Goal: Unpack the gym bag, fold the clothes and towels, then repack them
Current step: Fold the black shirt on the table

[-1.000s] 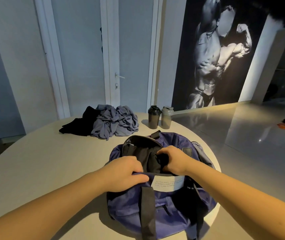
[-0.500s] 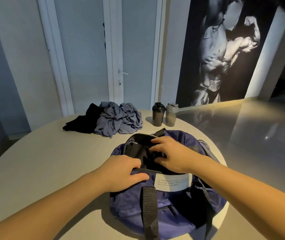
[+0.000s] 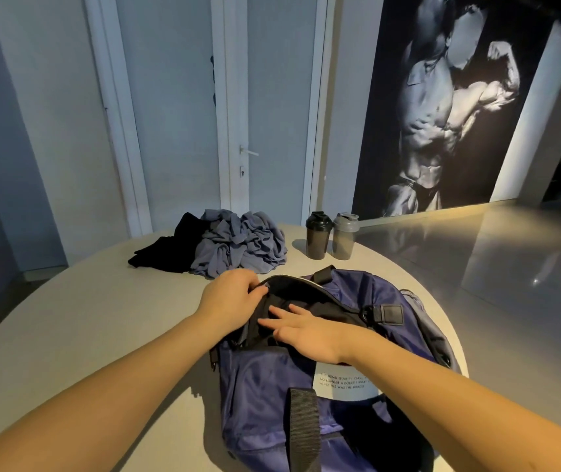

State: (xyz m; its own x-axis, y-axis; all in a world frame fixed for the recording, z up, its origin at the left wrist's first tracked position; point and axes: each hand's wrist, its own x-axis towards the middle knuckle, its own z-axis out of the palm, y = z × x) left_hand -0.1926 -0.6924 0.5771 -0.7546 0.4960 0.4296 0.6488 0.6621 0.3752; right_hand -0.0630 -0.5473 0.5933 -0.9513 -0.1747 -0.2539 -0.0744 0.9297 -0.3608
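Table first: round pale table (image 3: 67,335) under everything, its curved rim running close past the right side of the bag. Navy-blue fabric gym bag (image 3: 265,386) lies on it directly in front of me, mouth unzipped, black material showing inside; lining or garment, I cannot tell. Beyond it to the left sits a grey-blue crumpled cloth heap (image 3: 238,247) with a black garment (image 3: 166,253) touching its left side, both unfolded. Dark shaker bottle (image 3: 318,236) and grey shaker bottle (image 3: 344,237) stand upright side by side, just beyond the bag's far end. My left hand (image 3: 229,301) has its fingers curled over the far-left lip of the opening, holding it back. My right hand (image 3: 306,330) lies flat, fingers (image 3: 281,311) straight and spread on the black material, gripping nothing. Unpacking looks part done. Risks, as I judge them: a hard tug on something snagged could drag the bag toward the rim, or swing its far end into the bottles and tip them; a flat palm may simply slide over slick cloth.
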